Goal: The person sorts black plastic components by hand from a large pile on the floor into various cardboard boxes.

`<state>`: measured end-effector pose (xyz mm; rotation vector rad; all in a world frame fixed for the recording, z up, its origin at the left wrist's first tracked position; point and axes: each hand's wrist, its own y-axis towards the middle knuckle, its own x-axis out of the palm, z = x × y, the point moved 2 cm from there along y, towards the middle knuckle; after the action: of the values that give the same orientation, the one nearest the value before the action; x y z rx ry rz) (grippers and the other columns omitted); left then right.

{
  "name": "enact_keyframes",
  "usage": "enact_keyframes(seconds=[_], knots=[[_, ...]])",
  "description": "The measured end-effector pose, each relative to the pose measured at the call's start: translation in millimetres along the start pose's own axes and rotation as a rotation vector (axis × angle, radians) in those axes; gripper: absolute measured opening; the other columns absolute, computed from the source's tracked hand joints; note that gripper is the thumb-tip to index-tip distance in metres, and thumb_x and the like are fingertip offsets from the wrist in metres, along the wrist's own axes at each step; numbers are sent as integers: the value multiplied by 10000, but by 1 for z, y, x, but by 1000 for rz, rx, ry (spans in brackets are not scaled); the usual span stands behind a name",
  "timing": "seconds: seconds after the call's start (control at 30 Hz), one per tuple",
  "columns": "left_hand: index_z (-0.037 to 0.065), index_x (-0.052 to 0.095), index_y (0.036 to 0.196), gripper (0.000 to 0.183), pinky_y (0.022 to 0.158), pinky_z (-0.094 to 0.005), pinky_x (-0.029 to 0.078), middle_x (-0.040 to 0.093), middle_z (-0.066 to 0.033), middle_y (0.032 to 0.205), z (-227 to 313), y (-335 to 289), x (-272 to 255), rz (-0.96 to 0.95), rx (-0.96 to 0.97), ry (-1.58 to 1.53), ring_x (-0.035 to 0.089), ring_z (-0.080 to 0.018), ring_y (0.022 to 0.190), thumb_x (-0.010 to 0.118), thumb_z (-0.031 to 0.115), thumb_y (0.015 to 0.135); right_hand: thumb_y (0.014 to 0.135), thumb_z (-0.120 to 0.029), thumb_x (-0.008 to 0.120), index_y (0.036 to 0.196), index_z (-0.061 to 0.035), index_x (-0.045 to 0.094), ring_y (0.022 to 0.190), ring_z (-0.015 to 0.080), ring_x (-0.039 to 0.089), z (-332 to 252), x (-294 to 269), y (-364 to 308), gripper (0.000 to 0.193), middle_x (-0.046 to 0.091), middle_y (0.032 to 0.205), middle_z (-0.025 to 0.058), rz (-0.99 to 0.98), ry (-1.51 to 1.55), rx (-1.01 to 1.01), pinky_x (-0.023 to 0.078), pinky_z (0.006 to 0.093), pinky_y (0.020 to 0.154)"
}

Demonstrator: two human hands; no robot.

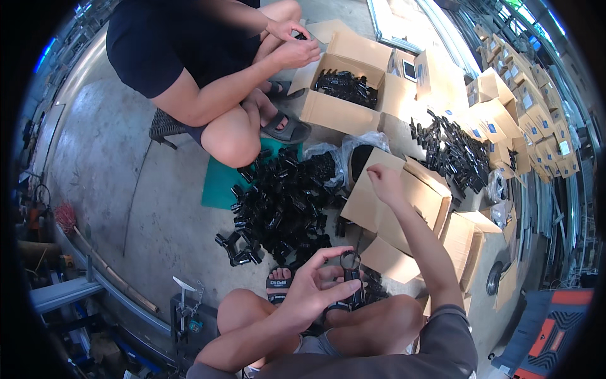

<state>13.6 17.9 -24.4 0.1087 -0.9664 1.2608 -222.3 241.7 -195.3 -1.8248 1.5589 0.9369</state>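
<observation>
My left hand is closed around a black, glossy tube-like part, held upright above my lap. A round ring opening shows at the part's top end. Farther out and to the right, my right hand is raised over the flap of an open cardboard box. Its fingers are pinched together, and whatever may be between them is too small to make out. In front of my feet lies a large heap of similar black parts, spread partly over a green mat.
At the far left a co-worker sits on a low stool, holding a small black piece. Beside them stands an open carton of black parts. Another heap lies to the right, before stacked cartons. A broom lies left.
</observation>
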Motion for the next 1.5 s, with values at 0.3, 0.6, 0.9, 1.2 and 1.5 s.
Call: enact_keyframes(seconds=[0.3, 0.6, 0.9, 1.2, 1.5], knots=[[64, 412, 1413, 592, 998, -416, 495, 575, -179, 1264, 16, 9, -3, 159, -43, -35, 620, -272, 1128, 677, 6, 887, 781, -119, 645, 833, -104, 725, 1014, 303, 613, 81, 146, 76, 96, 708, 886, 104, -37, -705, -144, 479, 444, 864], [150, 461, 1384, 566, 845, -368, 576, 657, -66, 1195, 13, 25, -8, 179, 111, -50, 653, -172, 1055, 706, 58, 882, 892, -158, 577, 1058, -104, 653, 960, 306, 635, 83, 117, 68, 191, 695, 895, 118, -116, -588, -40, 464, 469, 881], [112, 264, 1518, 685, 1032, -427, 484, 565, -183, 1304, 32, 20, -23, 89, 316, -224, 582, -303, 1212, 621, 33, 939, 922, -98, 618, 1067, -15, 683, 811, 241, 674, -68, 17, 21, 180, 672, 906, 160, 136, 560, -8, 530, 342, 731], [121, 261, 1539, 717, 1024, -424, 491, 575, -194, 1312, 40, -3, -4, -99, 523, -162, 595, -293, 1191, 627, 9, 933, 832, 38, 699, 1011, -14, 723, 844, 189, 689, -249, -145, -146, 188, 713, 971, 108, 44, 352, -480, 545, 290, 717], [43, 345, 1503, 714, 986, -342, 497, 620, -151, 1284, 30, -23, 5, -180, 698, 21, 610, -195, 1144, 647, -110, 874, 819, 63, 687, 959, -6, 713, 835, 238, 710, -258, -150, -191, 159, 715, 936, 116, 248, 283, -475, 557, 306, 731]])
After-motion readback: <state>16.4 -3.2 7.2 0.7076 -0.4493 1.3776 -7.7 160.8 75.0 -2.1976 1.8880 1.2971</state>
